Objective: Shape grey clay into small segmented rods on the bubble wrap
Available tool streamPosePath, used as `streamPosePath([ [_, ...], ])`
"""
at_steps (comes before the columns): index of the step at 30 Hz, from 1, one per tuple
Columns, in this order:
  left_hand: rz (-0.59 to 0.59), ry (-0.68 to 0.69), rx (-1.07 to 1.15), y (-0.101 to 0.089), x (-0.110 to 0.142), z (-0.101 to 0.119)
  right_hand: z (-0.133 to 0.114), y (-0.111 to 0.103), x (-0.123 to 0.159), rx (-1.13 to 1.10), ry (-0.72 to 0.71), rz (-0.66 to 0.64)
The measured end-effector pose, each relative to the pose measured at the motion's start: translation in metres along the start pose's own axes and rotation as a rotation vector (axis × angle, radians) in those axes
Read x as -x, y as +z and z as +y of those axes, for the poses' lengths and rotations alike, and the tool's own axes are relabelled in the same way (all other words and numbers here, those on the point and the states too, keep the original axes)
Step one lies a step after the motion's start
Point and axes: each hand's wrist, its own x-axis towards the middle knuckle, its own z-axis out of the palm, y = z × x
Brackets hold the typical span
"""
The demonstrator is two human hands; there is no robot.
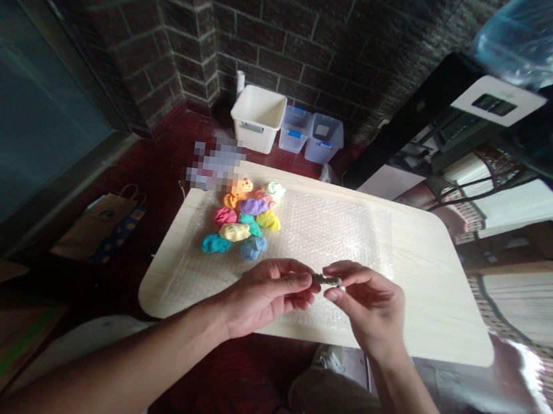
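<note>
My left hand (pixel 276 294) pinches one end of a small, thin dark-grey piece (pixel 328 280) between thumb and fingers. Its other end lies between the thumb and fingertips of my right hand (pixel 370 302). What the piece is, I cannot make out. Both hands are above the front part of a sheet of bubble wrap (pixel 324 226) spread on a pale wooden table (pixel 428 286). To the left lies a cluster of soft, modelling-clay-like lumps, among them a light-blue lump (pixel 253 248), a teal lump (pixel 215 244), a cream lump (pixel 234 231) and a purple lump (pixel 253 206).
Behind the table stand a white bin (pixel 259 121) and two clear plastic boxes (pixel 295 129) against a brick wall. A paper bag (pixel 98 222) is on the dark red floor at left. Dark shelving (pixel 413 116) rises at right. A pixelated patch covers the table's back-left corner.
</note>
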Motion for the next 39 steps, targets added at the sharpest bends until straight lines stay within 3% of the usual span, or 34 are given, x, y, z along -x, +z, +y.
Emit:
streamPosePath([
  [5,0.157,0.22,-0.36,-0.008,-0.002,0.009,0.009,-0.015,-0.004,-0.032,0.104,0.152],
  [9,0.187,0.291,-0.464,-0.013,-0.002,0.012,0.011,-0.012,-0.004,-0.027,0.13,0.107],
  [26,0.178,0.276,-0.357,-0.011,-0.002,0.007,0.006,0.006,0.002,-0.127,0.271,0.022],
  [34,0.187,0.271,-0.313,-0.011,-0.003,0.009,-0.004,0.004,-0.001,-0.458,0.486,-0.012],
  [39,0.17,0.295,-0.294,-0.012,-0.002,0.013,-0.005,-0.001,0.001,-0.525,0.538,-0.001],
])
